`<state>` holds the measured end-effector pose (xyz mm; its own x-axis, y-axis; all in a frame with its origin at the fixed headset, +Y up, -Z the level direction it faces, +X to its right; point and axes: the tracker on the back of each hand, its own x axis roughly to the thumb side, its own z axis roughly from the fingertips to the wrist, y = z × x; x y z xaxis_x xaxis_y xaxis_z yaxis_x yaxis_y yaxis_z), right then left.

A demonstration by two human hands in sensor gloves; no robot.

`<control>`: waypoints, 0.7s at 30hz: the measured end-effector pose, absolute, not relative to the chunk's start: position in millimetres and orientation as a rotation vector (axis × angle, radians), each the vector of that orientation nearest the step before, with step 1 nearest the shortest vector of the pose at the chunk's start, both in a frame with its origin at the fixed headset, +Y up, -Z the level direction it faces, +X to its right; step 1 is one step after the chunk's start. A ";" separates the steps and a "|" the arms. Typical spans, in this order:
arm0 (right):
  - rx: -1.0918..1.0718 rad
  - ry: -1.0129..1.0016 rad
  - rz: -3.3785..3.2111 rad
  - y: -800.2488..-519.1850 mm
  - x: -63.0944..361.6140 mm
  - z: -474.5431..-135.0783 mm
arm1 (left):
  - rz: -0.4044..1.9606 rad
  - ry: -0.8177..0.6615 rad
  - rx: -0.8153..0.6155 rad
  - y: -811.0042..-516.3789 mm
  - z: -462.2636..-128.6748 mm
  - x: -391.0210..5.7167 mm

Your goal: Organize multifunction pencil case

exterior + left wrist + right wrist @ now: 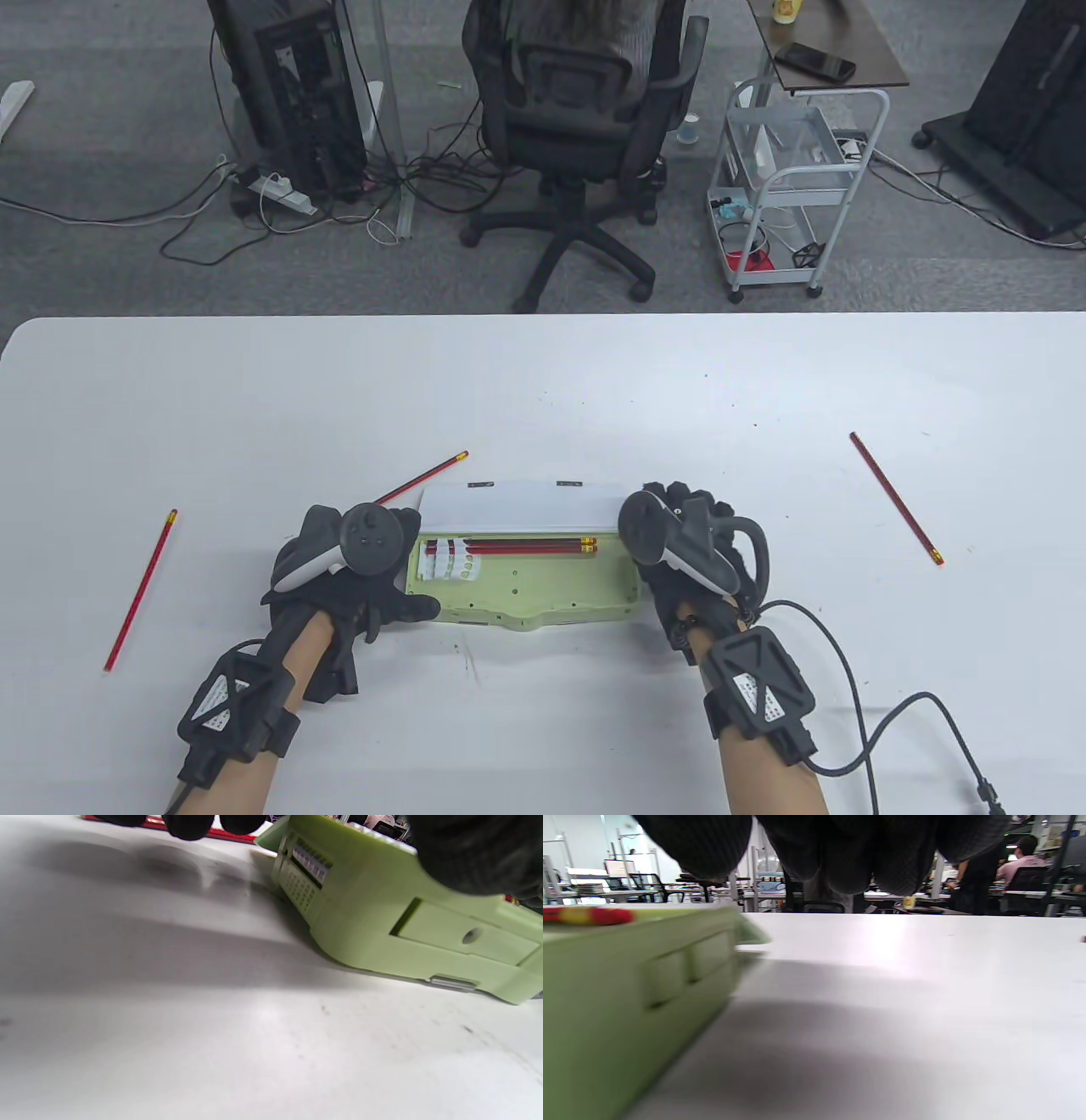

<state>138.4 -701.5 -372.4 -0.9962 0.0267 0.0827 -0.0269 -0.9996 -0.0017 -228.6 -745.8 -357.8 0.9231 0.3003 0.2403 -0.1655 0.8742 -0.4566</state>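
The left hand (352,577) lay at the left end of the pencil case (543,590), its thumb stretched along the near corner and touching it; in the left wrist view the other fingertips (188,823) hung straight beyond that end, gripping nothing. The right hand (696,543) sat at the case's right end, but its fingers were hidden under the tracker in the table view and blurred in the right wrist view, so whether they gripped the case could not be told. The green case lay open near the front edge of the white table (543,382), its lid (517,507) tipped back, two red pencils (517,545) already lying along the rear of the tray. Three more pencils lay loose: one (422,479) just behind the case on the left, one (141,590) well off to the left, one (897,498) well off to the right. The step seemed to be steadying the case partway through filling it. The next move would probably call for one hand to leave the case, reach the nearest loose pencil and lay it beside the two inside.
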 end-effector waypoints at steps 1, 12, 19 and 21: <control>0.103 0.001 3.114 -700.6 146.7 -373.6 | 0.248 -0.312 -0.445 -745.9 -357.7 -228.7; -0.314 0.045 3.141 -691.1 288.4 -386.9 | 0.248 -0.309 -0.445 -745.9 -357.9 -228.5; -0.531 0.111 3.092 -704.4 347.9 -400.4 | 0.244 -0.306 -0.444 -745.9 -357.7 -228.6; -0.580 0.111 3.095 -709.8 355.8 -404.8 | 0.243 -0.306 -0.444 -745.9 -357.7 -228.6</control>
